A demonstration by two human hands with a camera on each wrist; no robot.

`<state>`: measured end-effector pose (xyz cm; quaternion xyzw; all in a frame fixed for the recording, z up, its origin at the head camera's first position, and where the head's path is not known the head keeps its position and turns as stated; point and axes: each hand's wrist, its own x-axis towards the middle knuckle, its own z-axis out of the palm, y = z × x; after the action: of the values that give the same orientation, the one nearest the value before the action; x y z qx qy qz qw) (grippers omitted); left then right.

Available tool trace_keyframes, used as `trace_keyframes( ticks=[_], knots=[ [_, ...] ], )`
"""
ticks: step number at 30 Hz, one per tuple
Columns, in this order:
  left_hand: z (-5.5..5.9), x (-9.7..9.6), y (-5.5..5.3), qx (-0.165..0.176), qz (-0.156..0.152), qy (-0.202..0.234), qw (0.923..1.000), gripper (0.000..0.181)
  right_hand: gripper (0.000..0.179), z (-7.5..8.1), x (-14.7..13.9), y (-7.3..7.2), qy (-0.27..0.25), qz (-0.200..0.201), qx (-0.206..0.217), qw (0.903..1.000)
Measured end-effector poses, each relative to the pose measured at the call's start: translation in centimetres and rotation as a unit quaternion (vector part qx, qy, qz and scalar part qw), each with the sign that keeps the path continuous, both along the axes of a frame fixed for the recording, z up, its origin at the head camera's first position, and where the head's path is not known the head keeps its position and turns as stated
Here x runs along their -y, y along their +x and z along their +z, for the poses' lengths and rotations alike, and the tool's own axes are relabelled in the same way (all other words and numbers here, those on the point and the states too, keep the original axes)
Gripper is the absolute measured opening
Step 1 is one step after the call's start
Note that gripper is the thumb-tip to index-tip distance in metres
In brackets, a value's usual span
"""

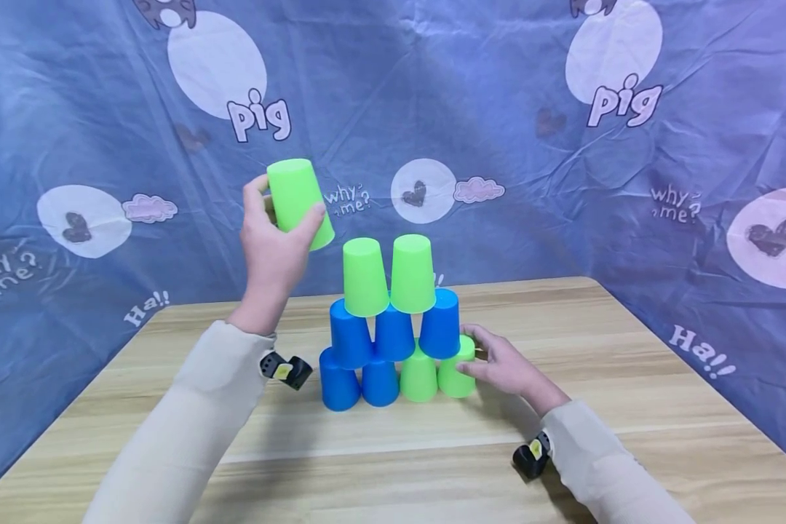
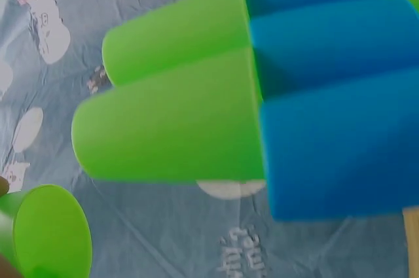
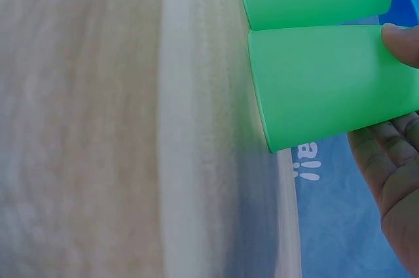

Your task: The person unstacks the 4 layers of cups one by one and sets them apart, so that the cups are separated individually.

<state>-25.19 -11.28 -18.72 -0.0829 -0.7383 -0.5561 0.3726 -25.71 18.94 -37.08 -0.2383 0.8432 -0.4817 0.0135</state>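
Above the pyramid [image 1: 393,320], left hand [image 1: 271,244] fingers grip a green cup [image 1: 299,200]; right hand [image 1: 507,367] fingers steady its edge cup [image 1: 457,372]

Ten plastic cups in all; five green in the pyramid [image 1: 365,278], five blue [image 1: 350,333], counting the stack's nine: four in the bottom row, three in the middle, two on top; a tenth, green cup [image 1: 299,201], held aloft; two hands; one wooden desk [image 1: 629,407].
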Motion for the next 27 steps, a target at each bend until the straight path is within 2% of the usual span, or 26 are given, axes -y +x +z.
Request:
trace_keyframes(
  ticks=[6, 13, 20, 27],
  knots=[
    [-1.0, 1.8, 0.3, 0.003, 0.042, -0.006, 0.9991, 0.056, 0.055, 0.3, 0.2, 0.2, 0.001, -0.007, 0.006, 1.0],
    [-2.2, 3.8, 1.0, 0.03, 0.076, -0.019, 0.9965, 0.059, 0.055, 0.2, 0.1, 0.3, 0.009, -0.004, 0.003, 0.9999],
    [-3.2, 6.1, 1.2, 0.073, 0.105, -0.008, 0.9918, 0.061, 0.056, 0.2, 0.2, 0.2, 0.011, -0.004, 0.004, 0.9999],
    [-5.1, 8.2, 1.0, 0.12, 0.121, -0.005, 0.9853, 0.065, 0.056, 0.2, 0.1, 0.2, 0.011, -0.002, 0.006, 0.9999]
  ],
)
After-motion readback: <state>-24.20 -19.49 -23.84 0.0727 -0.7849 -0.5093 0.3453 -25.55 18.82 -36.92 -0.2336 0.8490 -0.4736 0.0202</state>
